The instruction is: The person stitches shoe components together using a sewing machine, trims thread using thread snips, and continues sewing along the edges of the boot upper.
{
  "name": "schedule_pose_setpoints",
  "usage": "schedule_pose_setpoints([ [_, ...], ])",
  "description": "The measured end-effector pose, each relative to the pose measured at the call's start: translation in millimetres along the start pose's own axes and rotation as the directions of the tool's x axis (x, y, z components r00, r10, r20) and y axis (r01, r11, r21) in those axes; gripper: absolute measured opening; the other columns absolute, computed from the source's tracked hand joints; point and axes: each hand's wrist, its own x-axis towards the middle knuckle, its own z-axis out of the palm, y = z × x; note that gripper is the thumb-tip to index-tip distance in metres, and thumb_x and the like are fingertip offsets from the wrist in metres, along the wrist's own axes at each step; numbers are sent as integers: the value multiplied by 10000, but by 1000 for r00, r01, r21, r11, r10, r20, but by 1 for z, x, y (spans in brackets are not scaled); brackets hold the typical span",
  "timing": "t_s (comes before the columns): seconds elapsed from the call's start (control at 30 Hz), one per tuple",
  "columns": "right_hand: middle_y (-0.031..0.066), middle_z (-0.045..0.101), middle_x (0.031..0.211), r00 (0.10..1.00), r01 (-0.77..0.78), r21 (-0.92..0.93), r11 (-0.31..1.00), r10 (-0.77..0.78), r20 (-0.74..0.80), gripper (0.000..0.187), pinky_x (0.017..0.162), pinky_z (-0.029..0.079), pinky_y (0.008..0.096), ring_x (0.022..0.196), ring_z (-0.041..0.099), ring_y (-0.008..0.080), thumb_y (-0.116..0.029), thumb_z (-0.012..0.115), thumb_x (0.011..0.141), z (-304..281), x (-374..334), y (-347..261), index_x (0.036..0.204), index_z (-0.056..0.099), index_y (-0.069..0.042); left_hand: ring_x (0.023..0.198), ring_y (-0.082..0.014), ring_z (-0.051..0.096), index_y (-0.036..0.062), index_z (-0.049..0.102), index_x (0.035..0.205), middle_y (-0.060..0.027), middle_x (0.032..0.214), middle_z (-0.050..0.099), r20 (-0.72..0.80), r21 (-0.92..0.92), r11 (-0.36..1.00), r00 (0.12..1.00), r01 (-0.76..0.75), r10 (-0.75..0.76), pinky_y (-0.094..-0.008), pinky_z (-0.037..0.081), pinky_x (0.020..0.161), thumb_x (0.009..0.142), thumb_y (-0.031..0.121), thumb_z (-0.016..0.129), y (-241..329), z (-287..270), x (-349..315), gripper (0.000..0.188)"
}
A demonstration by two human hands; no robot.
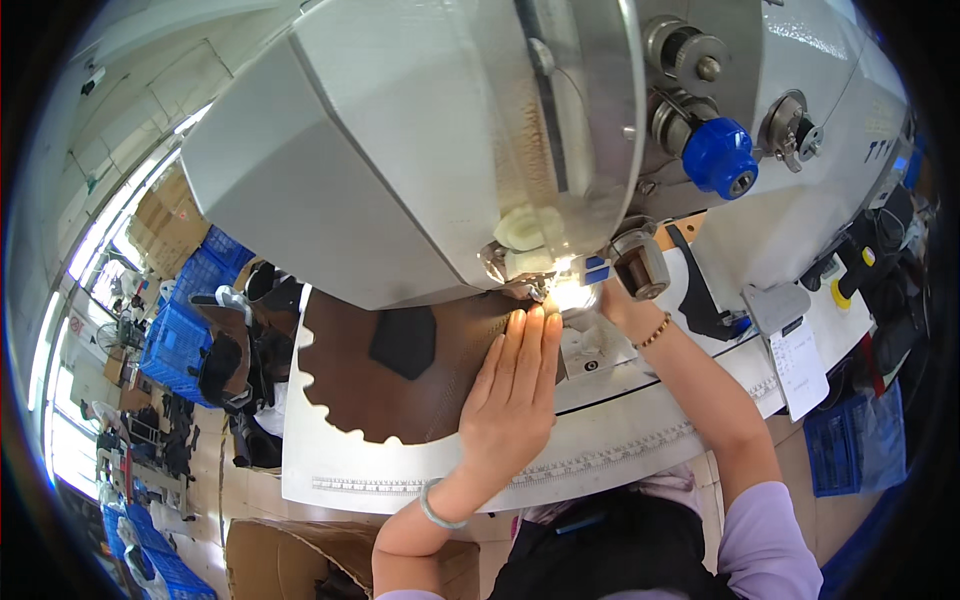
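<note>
Two hands: left hand (pixel 512 385) flat on brown leather piece (pixel 400 385), right hand (pixel 612 303) mostly hidden, grip unclear.

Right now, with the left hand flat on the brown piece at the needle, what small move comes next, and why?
Probably ease the brown piece a little further under the lit needle area. The left hand lies flat on it, fingertips close to the light, and the right hand sits beside the foot, partly hidden.
</note>
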Motion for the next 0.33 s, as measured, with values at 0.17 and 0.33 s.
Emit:
schedule_pose_setpoints([
  [0.17, 67, 603, 894, 998, -56, -34, 998, 57, 9, 188, 660, 507, 316, 776, 595, 143, -98, 443, 884, 7, -7, -6, 960, 577, 9, 1125, -242, 541, 10, 546, 1217, -122, 1231, 549, 28, -67, 994, 996, -85, 87, -318, 416, 965, 738, -10, 485, -8, -10, -2, 484],
  [0.33, 192, 504, 1225, 845, -521, 392, 758, 396, 359, 418, 882, 485, 392, 1064, 552, 328, -225, 398, 953, -64, 108, 53, 1321, 355, -32, 1142, -288, 527, 18, 536, 1232, -136, 1242, 538, 121, 168, 986, 993, -3, -18, -326, 403, 984, 732, 61, 542, 30, -14, 9, 502],
])
